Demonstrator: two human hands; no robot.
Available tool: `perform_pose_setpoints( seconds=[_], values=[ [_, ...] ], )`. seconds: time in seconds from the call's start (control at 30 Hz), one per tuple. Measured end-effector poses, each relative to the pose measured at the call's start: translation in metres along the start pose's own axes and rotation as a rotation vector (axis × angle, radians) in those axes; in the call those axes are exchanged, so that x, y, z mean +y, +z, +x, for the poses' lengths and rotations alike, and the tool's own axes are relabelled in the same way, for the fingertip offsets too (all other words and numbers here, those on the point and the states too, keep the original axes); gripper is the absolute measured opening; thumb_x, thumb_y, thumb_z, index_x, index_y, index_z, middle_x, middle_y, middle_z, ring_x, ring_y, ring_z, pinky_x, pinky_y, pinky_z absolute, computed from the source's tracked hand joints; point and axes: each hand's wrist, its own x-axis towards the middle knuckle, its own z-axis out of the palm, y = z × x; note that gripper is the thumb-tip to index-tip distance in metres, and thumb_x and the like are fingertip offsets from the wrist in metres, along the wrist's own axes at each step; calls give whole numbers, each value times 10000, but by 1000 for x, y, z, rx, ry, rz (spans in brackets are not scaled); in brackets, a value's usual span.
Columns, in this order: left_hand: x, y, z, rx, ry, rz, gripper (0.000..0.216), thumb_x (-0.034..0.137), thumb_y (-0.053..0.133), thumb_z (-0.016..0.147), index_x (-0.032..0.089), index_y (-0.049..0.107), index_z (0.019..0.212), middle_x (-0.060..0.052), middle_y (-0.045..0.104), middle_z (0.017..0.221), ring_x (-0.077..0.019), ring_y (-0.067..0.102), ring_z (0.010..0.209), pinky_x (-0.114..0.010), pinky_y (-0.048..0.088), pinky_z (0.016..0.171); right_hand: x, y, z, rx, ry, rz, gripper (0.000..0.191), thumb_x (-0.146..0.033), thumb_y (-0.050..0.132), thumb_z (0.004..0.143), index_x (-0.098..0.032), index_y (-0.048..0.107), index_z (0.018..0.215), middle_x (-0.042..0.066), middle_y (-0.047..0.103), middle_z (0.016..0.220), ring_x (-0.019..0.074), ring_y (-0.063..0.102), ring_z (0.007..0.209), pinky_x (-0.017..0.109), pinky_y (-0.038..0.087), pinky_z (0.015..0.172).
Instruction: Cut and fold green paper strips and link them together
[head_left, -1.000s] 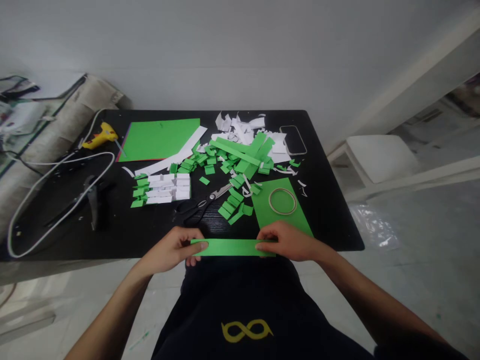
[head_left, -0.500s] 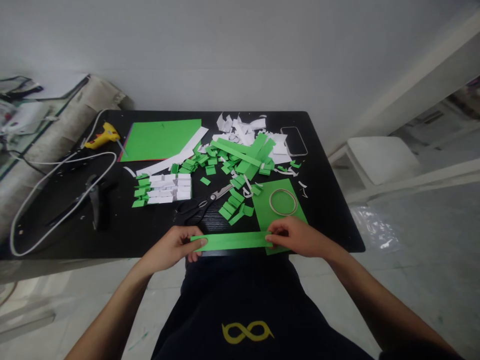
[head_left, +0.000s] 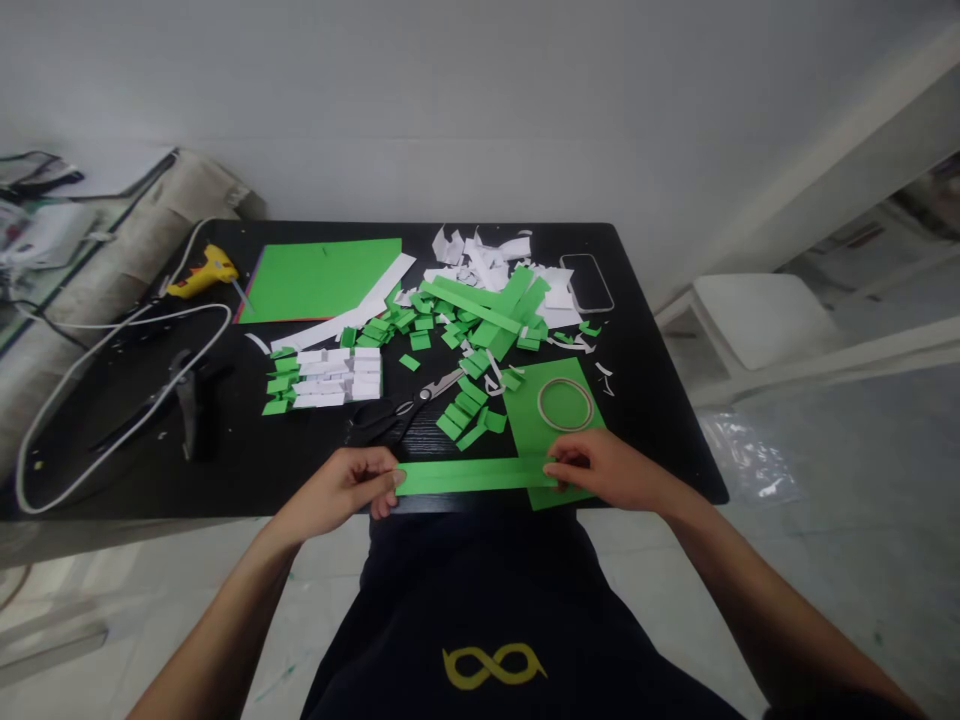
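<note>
Holding a green strip (head_left: pixel 472 478) over the near table (head_left: pixel 652 420) edge. I've left hand (head_left: pixel 341 492) and right hand (head_left: pixel 609 468) clamped on its ends. Scissors (head_left: pixel 424 395) lie farther.

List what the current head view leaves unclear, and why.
Head view, throughout:
Long green paper strip: ends partly covered by the left hand and right hand.
Flat green paper sheet: partly hidden by the strip and right hand.
Heap of green and white paper pieces: upper pieces hide lower ones.
Crumpled clear plastic: contents, if any, too blurred.
</note>
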Motion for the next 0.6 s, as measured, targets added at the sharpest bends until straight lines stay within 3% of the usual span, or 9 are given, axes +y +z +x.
perform_pose_setpoints(
  seconds=[0.1, 0.2, 0.33, 0.37, 0.5, 0.6],
  values=[
    [0, 0, 0, 16, 10, -3, 329, 441, 707, 951, 157, 668, 790, -17, 727, 689, -107, 663, 566, -205, 541, 569, 2, -2, -1, 33, -14, -20, 237, -399, 665, 923, -194, 685, 805, 60, 779, 783, 218, 730, 734, 334, 528, 677],
    [4, 3, 1, 13, 17, -11, 318, 417, 710, 943, 156, 660, 767, -9, 716, 666, -102, 652, 552, -201, 537, 560, 4, 1, -3, 163, -85, -92, 188, -389, 672, 935, -209, 710, 897, 62, 782, 866, 235, 739, 796, 371, 569, 734],
    [14, 13, 3, 22, 13, -83, 317, 405, 740, 901, 154, 651, 728, -1, 696, 618, -100, 634, 515, -205, 532, 534, -3, 20, -5, 489, -364, -216, 249, -389, 742, 929, -232, 689, 1116, 105, 749, 1171, 302, 712, 1121, 482, 573, 983],
    [17, 17, 4, 28, 10, -113, 315, 401, 748, 889, 153, 650, 722, -2, 695, 613, -102, 634, 509, -208, 533, 528, -7, 28, -5, 512, -447, -232, 249, -377, 755, 932, -236, 678, 1123, 109, 731, 1217, 306, 691, 1181, 496, 556, 1036],
    [24, 35, 7, 25, -17, -301, 296, 381, 770, 849, 150, 645, 713, -8, 684, 587, -112, 620, 470, -215, 517, 483, -23, 55, -1, 387, -660, -347, 311, -254, 762, 930, -246, 629, 1211, 130, 664, 1372, 320, 643, 1278, 524, 538, 1090],
    [25, 45, 8, 26, -60, -473, 296, 380, 793, 815, 151, 635, 714, -7, 664, 556, -112, 588, 438, -205, 479, 435, -28, 64, 4, 328, -683, -391, 292, -147, 641, 976, -231, 607, 1254, 142, 690, 1329, 311, 665, 1244, 507, 564, 1051]
  ],
)
